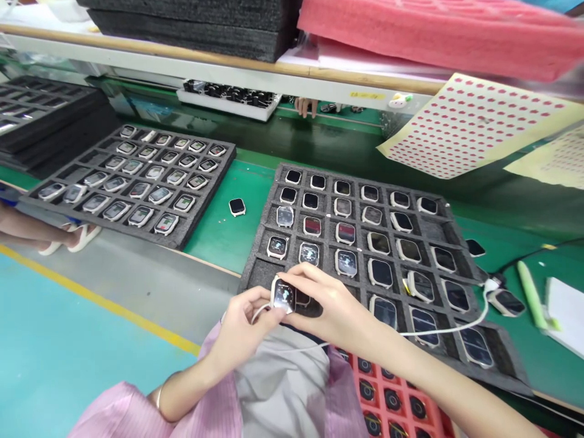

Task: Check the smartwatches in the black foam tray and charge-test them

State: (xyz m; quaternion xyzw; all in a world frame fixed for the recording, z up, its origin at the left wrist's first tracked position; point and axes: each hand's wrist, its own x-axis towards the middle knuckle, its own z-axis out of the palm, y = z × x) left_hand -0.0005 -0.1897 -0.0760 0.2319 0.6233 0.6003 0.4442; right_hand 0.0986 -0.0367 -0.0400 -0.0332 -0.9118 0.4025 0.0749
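Note:
Between my two hands is a smartwatch body [283, 295] without a strap, its screen lit with a dark watch face. My left hand [249, 322] grips its lower left side, and a white cable [261, 311] comes out by those fingers. Fingers of my right hand [319, 298] close on its top and right edge. Both hands are over the near left corner of a grey foam tray [255, 271] holding several watch bodies in its slots. Some of those screens glow; others are dark. What joins the cable to the watch is hidden by my fingers.
A second foam tray [182, 234] of watches lies left, with one loose watch [237, 207] between the trays. Red tray [383, 395] sits below my right arm. Shelf [219, 64] overhangs the bench. Green pen [531, 295] lies right. Another person's hand [305, 106] shows behind.

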